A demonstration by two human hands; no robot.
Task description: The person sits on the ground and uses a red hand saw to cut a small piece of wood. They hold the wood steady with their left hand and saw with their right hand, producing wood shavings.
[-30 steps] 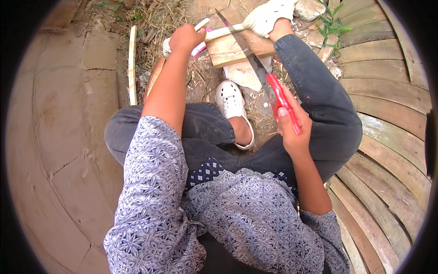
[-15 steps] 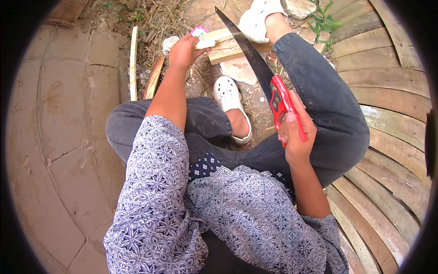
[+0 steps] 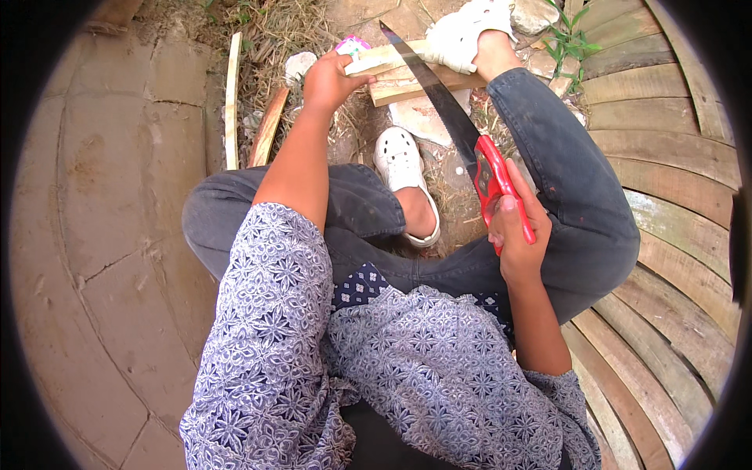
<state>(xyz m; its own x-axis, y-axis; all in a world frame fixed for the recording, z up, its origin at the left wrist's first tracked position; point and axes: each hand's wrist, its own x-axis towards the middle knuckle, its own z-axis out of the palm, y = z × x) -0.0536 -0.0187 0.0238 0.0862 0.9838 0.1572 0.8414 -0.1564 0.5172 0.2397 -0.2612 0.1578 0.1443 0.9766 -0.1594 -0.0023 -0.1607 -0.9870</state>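
Blue-and-white print up top, dark denim-like trousers below, white clogs to finish!
We're looking at a loose shirt [image 3: 427,360] covered in navy star-flower motifs, its wide left sleeve [image 3: 266,313] and right sleeve [image 3: 558,392] ending around the elbows; on we go past bare forearms to an ungloved left hand [image 3: 327,84] and right hand [image 3: 523,235]. At the hem we spot a navy panel [image 3: 359,287] dotted with small white diamonds; then charcoal trousers [image 3: 568,188], seamed and dusty, and there, round dark holes pepper the white left clog [image 3: 397,155], matched by a white right clog [image 3: 462,39]!
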